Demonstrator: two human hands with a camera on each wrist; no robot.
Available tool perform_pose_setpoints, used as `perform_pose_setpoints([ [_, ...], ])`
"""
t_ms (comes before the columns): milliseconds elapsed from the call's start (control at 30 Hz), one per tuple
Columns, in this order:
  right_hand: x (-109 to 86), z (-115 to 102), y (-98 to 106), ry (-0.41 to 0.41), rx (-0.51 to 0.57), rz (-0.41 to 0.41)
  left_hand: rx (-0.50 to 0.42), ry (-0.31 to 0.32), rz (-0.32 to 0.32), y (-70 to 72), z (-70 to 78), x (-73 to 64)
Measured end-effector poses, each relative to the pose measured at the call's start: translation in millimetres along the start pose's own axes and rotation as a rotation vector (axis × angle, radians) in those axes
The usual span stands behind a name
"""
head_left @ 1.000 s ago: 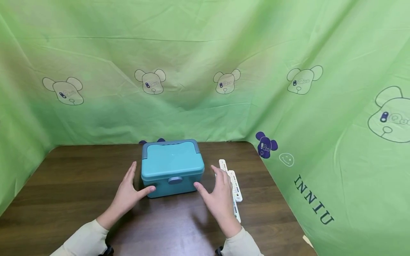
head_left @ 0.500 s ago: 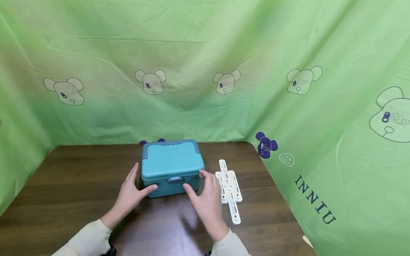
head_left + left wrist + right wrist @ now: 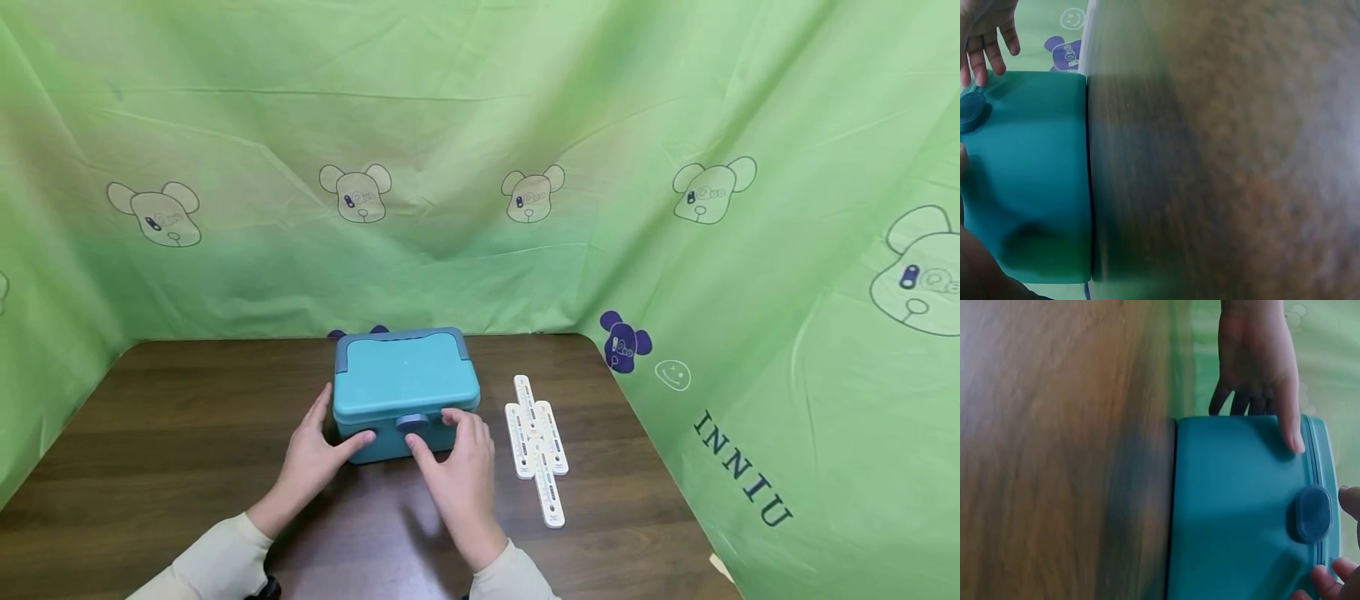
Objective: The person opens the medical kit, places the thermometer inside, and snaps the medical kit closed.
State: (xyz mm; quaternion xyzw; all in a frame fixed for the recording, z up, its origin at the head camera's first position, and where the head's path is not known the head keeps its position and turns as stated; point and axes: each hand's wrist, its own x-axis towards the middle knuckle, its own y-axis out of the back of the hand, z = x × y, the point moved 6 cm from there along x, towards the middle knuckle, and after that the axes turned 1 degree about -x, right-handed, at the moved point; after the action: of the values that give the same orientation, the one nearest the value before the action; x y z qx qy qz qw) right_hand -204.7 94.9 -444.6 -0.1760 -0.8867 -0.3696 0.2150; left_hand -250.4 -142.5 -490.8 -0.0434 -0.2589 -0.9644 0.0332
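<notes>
Teal box point(image 3: 405, 375), lid closed, toward the back of the bench point(image 3: 187, 433); blue latch point(image 3: 412, 422) on its front face. Left hand point(image 3: 315, 446) at the box's left front corner, thumb and fingers wide (contact unclear). Right hand point(image 3: 461, 471) at the latch, fingers parted from thumb. Four white strips point(image 3: 551, 492) lie to the right. Green cloth point(image 3: 450, 108) behind.

Bright head view, pale glare on tabletop point(image 3: 352, 542), soft shadows, dimmer, blurrier wrist views
</notes>
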Motion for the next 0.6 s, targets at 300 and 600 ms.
perform_pose_setpoints([
  [300, -3.6, -4.8, -11.6, -0.034, -0.003, -0.011, -0.007, -0.005, 0.018, -3.4, -1.9, 1.1],
  [600, -7.4, -11.3, -19.6, -0.059, -0.018, 0.036, -0.041, -0.071, 0.065, -5.5, -1.4, -1.0],
])
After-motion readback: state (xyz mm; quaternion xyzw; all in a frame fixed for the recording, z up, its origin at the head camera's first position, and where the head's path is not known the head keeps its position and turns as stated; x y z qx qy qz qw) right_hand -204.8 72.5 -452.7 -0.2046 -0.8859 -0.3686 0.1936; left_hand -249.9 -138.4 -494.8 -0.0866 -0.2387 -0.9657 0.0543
